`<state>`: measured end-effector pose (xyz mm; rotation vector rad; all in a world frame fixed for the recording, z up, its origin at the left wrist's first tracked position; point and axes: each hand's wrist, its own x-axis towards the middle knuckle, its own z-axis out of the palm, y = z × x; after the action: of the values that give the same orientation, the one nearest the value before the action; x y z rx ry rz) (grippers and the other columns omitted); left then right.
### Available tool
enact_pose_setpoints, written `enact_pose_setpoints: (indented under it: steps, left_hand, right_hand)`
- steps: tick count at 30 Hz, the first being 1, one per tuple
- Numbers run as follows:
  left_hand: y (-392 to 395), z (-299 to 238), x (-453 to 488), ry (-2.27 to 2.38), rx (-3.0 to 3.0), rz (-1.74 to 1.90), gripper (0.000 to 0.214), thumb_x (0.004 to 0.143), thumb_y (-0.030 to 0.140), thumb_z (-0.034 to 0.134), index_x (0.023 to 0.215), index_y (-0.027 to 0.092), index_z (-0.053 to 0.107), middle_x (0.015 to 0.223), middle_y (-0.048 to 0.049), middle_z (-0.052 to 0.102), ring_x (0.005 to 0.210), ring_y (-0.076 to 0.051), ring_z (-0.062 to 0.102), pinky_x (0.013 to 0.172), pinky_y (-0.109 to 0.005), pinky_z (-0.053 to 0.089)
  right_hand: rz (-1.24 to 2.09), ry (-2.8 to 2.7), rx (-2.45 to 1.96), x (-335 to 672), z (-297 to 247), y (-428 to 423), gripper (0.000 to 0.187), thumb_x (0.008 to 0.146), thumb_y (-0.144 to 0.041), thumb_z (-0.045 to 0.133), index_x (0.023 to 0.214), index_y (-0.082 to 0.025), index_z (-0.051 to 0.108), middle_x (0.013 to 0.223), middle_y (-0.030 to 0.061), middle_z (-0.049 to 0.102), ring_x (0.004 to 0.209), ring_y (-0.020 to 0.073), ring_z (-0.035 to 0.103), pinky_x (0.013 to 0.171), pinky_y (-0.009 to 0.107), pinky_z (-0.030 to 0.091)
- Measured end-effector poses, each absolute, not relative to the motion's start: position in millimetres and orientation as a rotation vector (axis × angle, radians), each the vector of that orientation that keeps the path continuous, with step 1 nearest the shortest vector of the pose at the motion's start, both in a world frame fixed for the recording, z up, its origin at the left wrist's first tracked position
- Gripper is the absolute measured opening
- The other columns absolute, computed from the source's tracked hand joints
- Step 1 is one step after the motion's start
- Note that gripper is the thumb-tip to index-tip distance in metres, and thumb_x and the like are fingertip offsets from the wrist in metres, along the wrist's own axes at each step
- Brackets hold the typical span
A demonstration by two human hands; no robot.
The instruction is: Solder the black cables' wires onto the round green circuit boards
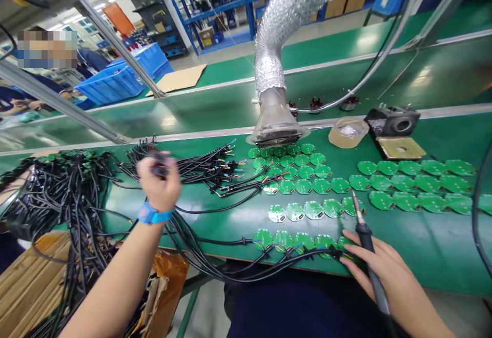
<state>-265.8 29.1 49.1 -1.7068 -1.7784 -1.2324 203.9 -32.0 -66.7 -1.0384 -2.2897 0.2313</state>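
My left hand [159, 179], wearing a blue wristband [154, 214], is closed on dark, blurred strands that look like black cables [160, 167], above the cable pile. My right hand [378, 261] grips a soldering iron [365, 233], its tip pointing away from me over the boards. The fingertips of that hand rest by a cable end at the near row of round green circuit boards [283, 240]. Several black cables [230, 278] curve from this row toward the left, passing beneath my left wrist. Loose cables with bared coloured wires [226, 166] lie left of the farther boards.
A fume duct [279, 117] hangs over the bench. A round tub [348, 132] and a soldering iron stand [400, 125] sit at the back right. Tangled cables [77, 189] cover the left side, above a cardboard box [36, 276]. People work beyond the blue bins [111, 86].
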Motion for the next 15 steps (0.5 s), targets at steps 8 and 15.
enact_pose_setpoints:
  steps: [8, 15]
  left_hand:
    - [40.5, 23.3, -99.7, -1.649, -2.707, -0.177, 0.035, 0.089, 0.033, 0.05, 0.12, 0.017, 0.048, 0.098, -0.0082, 0.059, 0.083, -0.021, 0.063, 0.064, -0.031, 0.054]
    - [43.6, 0.1, -88.5, -1.462, -2.877, -0.485, 0.043, 0.086, 0.011, 0.047, 0.129, 0.015, 0.039, 0.112, -0.0117, 0.053, 0.106, -0.022, 0.052, 0.094, -0.039, 0.046]
  right_hand:
    - [0.208, -2.206, -1.078, 194.6, -60.7, -36.4, 0.033, 0.081, -0.019, 0.062, 0.112, -0.02, 0.054, 0.121, 0.0096, 0.059, 0.11, 0.0242, 0.057, 0.089, 0.041, 0.05]
    - [0.283, -2.153, -1.167, 190.6, -57.1, -42.1, 0.034, 0.082, -0.017, 0.06, 0.114, -0.021, 0.051, 0.122, 0.011, 0.058, 0.113, 0.0239, 0.056, 0.091, 0.043, 0.05]
